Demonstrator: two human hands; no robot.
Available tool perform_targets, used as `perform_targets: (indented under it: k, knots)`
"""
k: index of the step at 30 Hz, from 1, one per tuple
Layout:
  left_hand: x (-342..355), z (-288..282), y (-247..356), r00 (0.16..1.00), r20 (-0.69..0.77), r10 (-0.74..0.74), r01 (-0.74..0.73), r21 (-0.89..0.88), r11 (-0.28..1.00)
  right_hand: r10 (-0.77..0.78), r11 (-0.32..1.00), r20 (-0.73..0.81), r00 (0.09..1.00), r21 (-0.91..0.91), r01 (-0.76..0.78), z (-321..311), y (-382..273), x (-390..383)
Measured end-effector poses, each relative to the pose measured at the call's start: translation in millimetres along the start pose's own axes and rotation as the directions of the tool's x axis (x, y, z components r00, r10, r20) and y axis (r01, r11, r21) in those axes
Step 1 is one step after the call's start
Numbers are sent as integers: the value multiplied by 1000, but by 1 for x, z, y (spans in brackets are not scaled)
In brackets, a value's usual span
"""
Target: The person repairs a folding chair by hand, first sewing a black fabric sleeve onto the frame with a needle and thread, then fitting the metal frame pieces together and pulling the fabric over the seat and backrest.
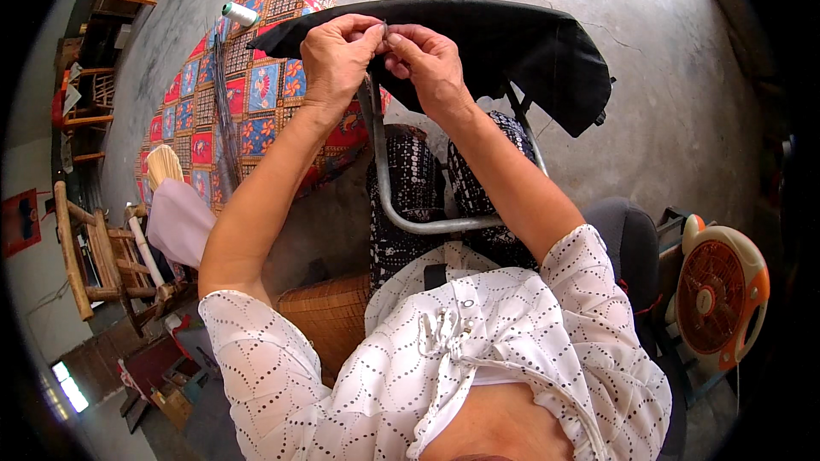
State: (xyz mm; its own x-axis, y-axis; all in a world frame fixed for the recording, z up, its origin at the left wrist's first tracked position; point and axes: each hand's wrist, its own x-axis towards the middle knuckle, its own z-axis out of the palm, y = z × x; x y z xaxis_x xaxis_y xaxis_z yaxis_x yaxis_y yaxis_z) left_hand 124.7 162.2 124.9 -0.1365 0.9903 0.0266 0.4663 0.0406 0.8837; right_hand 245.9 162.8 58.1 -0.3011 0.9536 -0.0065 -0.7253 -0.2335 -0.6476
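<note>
Both hands meet fingertip to fingertip in front of me, over the near edge of a black cloth. My left hand is closed in a pinch. My right hand pinches right beside it, thumb against the fingers. Between them is something small and dark that is too tiny to make out. The cloth spreads wide to the right, with small dark ends at its right tip. Below it, a bent grey metal tube frame stands over my lap, its lower bar across my patterned trousers.
At the left, a patterned red and blue cloth bears a bundle of thin dark rods and a spool of white thread. Wooden chairs stand at the far left. An orange and white fan is at the right, beside a dark chair back.
</note>
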Motion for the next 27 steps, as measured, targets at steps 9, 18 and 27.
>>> perform_targets:
  k: [9, 18, 27]
  knots:
    - [-5, 2, 13, 963, -46, 264, -225, 400, 888, -134, 956, -132, 982, -279, 93, 8, -4, -1]
    - [-2, -3, 13, 952, 27, 306, -281, 478, 832, -65, 973, -115, 991, -226, 37, 7, -6, 2]
    - [-2, -11, 11, 981, 11, 196, -186, 366, 912, -237, 912, -224, 945, -386, 137, -1, 3, 14]
